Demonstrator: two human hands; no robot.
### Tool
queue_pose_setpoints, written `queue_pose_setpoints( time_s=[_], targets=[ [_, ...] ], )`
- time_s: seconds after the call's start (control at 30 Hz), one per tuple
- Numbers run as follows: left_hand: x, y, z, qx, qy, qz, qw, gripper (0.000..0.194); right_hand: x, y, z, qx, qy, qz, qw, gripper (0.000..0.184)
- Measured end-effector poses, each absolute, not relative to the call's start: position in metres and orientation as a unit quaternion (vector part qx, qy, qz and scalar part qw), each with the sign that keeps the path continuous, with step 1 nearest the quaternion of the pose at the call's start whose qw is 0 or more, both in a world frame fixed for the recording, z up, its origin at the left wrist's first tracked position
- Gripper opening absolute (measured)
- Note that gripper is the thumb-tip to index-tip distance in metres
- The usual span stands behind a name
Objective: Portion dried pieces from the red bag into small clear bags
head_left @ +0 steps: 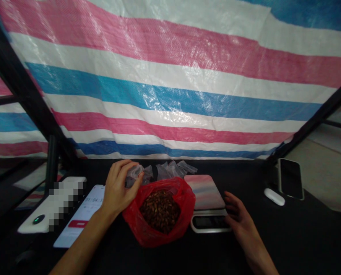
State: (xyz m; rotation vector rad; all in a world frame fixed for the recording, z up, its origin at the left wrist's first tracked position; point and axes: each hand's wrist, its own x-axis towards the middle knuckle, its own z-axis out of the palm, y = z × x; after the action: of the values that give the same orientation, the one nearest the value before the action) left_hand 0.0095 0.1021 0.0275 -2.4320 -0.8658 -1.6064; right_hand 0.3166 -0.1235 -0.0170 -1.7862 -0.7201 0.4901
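My left hand (120, 187) is at the left of the red bag, its thumb and fingers curled around a crumpled clear plastic bag (134, 172). A red plastic bag (184, 225) stands with its mouth rolled wide, full of small brown dried pieces like seeds or grains (160, 210). To its right lies a small digital scale (206, 193) with a shiny reflecting plate and a dark display at the front. Nothing lies on the plate. My right hand (241, 217) is at the scale's right edge, its fingers loosely bent and apart, the thumb by the display's corner.
More clear plastic bags (174, 170) lie behind the red bag. At the left are a phone showing a timer (83, 214) and a white device (41, 214). A white earbud case (274, 196) and a dark phone (291, 178) lie at the right. A striped sheet (170, 103) hangs behind the black table.
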Motion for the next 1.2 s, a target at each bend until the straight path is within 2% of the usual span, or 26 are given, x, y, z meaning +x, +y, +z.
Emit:
queue_pose_setpoints(
  time_s=[0.53,0.67,0.77,0.87,0.97,1.03,1.2],
  targets=[
    [0.008,0.105,0.026,-0.816,-0.287,-0.501,0.032,0.019,0.318,-0.125,-0.018,-0.766,-0.328,0.199,0.516,0.072],
    [0.008,0.105,0.025,-0.82,-0.282,-0.498,0.008,0.021,0.33,-0.134,-0.022,-0.77,-0.353,0.225,0.482,0.071],
    [0.008,0.103,0.025,-0.822,-0.291,-0.489,-0.021,0.023,0.341,-0.136,-0.027,-0.783,-0.379,0.173,0.462,0.068],
    [0.01,0.101,0.026,-0.82,-0.309,-0.477,-0.069,0.031,0.341,-0.116,-0.019,-0.782,-0.437,0.069,0.438,0.059],
    [0.013,0.099,0.025,-0.818,-0.314,-0.468,-0.114,0.041,0.329,-0.068,0.008,-0.754,-0.542,0.003,0.371,0.04],
    [0.015,0.098,0.023,-0.824,-0.305,-0.459,-0.129,0.039,0.321,-0.028,0.027,-0.732,-0.602,0.004,0.32,0.031],
    [0.018,0.098,0.017,-0.821,-0.291,-0.469,-0.15,0.026,0.306,0.043,0.054,-0.721,-0.631,0.015,0.285,0.017]
  ],
)
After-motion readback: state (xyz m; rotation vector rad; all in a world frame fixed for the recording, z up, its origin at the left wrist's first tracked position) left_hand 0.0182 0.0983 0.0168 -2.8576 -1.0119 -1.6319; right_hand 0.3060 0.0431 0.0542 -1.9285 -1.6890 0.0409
